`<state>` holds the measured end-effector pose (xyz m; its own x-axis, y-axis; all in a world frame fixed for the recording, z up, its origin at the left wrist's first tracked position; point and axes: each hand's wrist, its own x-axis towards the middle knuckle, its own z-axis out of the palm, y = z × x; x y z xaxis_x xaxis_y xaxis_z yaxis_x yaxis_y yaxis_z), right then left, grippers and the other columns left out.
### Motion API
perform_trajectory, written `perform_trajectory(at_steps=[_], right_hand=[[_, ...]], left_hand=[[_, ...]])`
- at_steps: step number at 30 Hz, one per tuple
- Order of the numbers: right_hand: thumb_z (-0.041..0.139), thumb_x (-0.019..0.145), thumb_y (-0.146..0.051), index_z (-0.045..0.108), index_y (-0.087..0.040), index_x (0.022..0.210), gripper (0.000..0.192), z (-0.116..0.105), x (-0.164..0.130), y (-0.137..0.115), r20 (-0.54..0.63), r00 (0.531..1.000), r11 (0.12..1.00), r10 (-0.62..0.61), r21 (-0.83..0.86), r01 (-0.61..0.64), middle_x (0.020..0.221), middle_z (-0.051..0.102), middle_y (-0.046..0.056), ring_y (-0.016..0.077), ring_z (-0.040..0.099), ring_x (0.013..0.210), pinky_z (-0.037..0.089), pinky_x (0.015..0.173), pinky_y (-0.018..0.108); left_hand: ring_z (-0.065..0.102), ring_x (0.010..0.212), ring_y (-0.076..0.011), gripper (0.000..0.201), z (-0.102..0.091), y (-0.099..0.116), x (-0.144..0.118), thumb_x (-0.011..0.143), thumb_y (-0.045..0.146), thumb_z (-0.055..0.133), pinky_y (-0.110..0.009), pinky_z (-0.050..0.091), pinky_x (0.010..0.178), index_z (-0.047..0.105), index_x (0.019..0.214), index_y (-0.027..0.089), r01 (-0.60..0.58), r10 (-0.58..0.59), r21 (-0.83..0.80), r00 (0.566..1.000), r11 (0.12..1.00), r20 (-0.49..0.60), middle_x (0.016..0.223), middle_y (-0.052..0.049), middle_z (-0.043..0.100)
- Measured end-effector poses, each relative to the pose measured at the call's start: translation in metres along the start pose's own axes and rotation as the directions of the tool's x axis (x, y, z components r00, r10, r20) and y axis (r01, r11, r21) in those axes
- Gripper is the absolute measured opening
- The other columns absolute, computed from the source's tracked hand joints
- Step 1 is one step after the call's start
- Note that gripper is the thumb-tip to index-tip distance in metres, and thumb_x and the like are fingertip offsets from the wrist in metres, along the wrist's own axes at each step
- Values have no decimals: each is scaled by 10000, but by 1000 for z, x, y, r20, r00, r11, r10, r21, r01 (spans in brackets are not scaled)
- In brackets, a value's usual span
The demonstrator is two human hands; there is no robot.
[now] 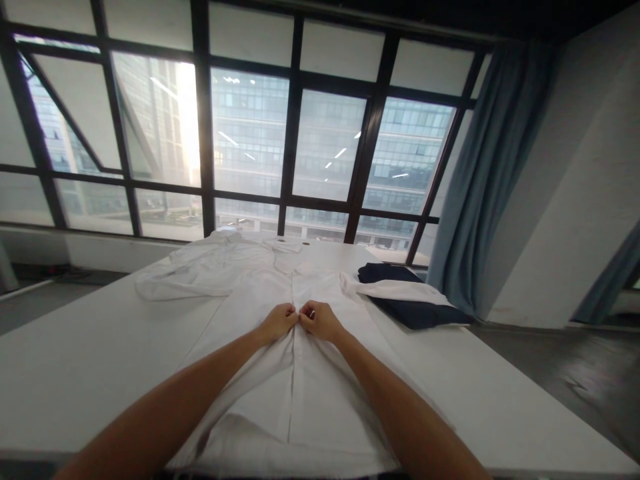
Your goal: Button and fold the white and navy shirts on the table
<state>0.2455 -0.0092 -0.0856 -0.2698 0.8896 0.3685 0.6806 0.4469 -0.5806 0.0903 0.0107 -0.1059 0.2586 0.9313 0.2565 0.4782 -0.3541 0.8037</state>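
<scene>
The white shirt lies spread flat, front side up, along the middle of the white tabletop, its collar toward the window and its hem hanging near the edge closest to the person. Both hands meet on the front placket about halfway up the garment: the left hand and the right hand are curled, fingertips pinched together on the two fabric edges where they join, knuckles almost touching each other. It looks like a button is being worked there, though the button itself is too small to see. Judging by how the cloth lies, the placket below the hands runs as one straight closed seam down to the hem, so that stretch seems already fastened, while the part above the hands, up to the collar, appears looser and likely remains to be closed. The left sleeve is flung out rumpled across the tabletop, and the right sleeve drapes over a folded dark navy garment lying just beside the shirt. Beyond the tabletop stands a large black-framed window with office buildings outside, and a blue-grey curtain hangs at the right.
</scene>
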Motion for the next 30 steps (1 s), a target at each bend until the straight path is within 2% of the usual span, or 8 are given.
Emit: perform_trajectory(at_steps=[6,11,16,19,21,26,28,30], right_hand=[[493,776,-205,582,-158,645,165,4,6,13,169,972,964,160,186,-191,491,578,-25,94,556,440,367,450,169],[454,786,-239,573,-161,581,249,12,8,15,300,869,875,394,168,-455,395,523,-27,77,409,312,267,361,186],[533,764,-230,659,-149,692,167,4,1,9,257,952,983,165,31,-179,512,626,-13,90,539,416,414,510,188],[572,765,-254,670,-154,717,148,-4,-1,4,319,944,996,82,-55,-68,516,627,-20,102,569,473,425,554,191],[569,776,-254,660,-155,683,163,-7,0,1,373,924,994,83,-103,-48,492,608,-23,104,564,475,414,542,190],[547,805,-261,626,-160,614,229,-10,8,-5,470,872,987,137,-137,-81,477,590,-26,99,546,430,413,517,196],[558,799,-259,613,-161,600,228,-11,9,-6,487,861,986,149,-133,-96,464,580,-30,99,543,418,416,506,194],[574,793,-254,602,-162,594,221,-11,10,-7,489,858,986,159,-123,-112,457,576,-32,96,539,408,416,493,189]], left_hand=[[488,617,-129,127,-10,5,-4,790,222,489,-227,330,582,561,700,168,-158,137,306,987,939,88,629,19,542],[583,749,-195,141,-20,14,-13,768,282,554,-258,364,642,647,701,200,-116,71,525,992,843,104,733,-35,642],[577,681,-195,167,-27,19,-19,691,337,660,-260,375,636,640,592,204,-68,1,492,991,868,136,646,-30,621],[515,575,-157,177,-36,31,-24,673,309,678,-245,349,586,625,545,200,-138,38,423,971,896,236,564,-6,577],[482,532,-136,176,-45,44,-31,693,311,669,-238,336,560,640,558,202,-245,89,338,904,909,417,551,7,576],[533,531,-149,182,-58,70,-61,530,350,812,-240,365,531,704,624,237,-288,-36,237,562,928,826,595,17,646],[515,500,-146,248,-56,71,-71,423,317,860,-243,355,515,702,603,251,-304,-83,288,543,908,835,577,30,638],[471,467,-131,230,-52,70,-76,418,270,860,-241,334,506,682,563,253,-345,-61,311,578,885,814,542,44,611]])
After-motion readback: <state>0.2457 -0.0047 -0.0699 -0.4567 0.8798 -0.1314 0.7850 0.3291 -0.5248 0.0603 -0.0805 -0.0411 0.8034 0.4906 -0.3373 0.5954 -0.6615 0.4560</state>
